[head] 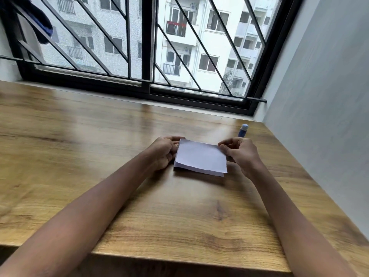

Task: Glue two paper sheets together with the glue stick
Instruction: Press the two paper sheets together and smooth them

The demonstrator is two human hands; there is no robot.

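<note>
Two small white paper sheets (200,157) lie one over the other on the wooden table (119,156), the top sheet slightly lifted at its near edge. My left hand (163,152) pinches the far left corner of the sheets. My right hand (240,154) pinches the far right corner. A blue glue stick (243,130) with its cap on stands upright on the table, behind and to the right of my right hand, apart from it.
A grey wall (319,116) runs along the table's right edge. A black-framed window with bars (147,56) closes the far side. A dark cloth (40,23) hangs at the top left.
</note>
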